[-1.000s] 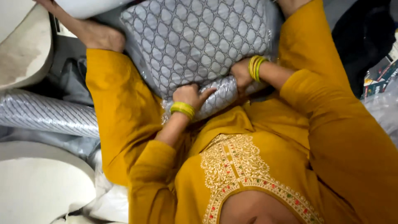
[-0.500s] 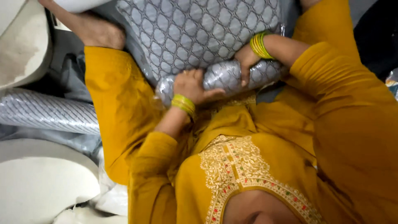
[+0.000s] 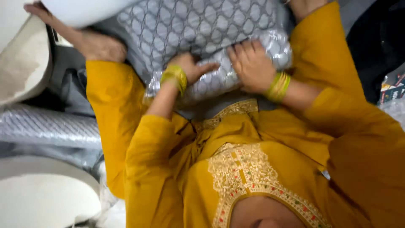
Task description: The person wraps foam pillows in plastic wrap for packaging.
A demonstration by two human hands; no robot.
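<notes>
A grey cushion point(image 3: 198, 25) with a white lattice pattern lies across my lap, its near end wrapped in clear shiny plastic point(image 3: 219, 78). My left hand point(image 3: 192, 67) grips the plastic-covered near edge on the left, fingers curled into it. My right hand point(image 3: 253, 63) presses flat on the same plastic edge just to the right, fingers spread over it. Both wrists carry yellow bangles. I wear a mustard yellow garment point(image 3: 236, 169) with gold embroidery at the neck. My bare foot point(image 3: 95, 44) rests left of the cushion.
A roll of silver patterned material point(image 3: 46, 126) lies at the left. White rounded cushions point(image 3: 42, 198) sit at lower left, another pale one point(image 3: 21, 63) at upper left. Dark fabric and a printed packet point(image 3: 390, 86) are at the right edge.
My right hand has come down from the cushion's right side onto the plastic-wrapped near edge, beside my left hand. The cushion has shifted slightly toward me.
</notes>
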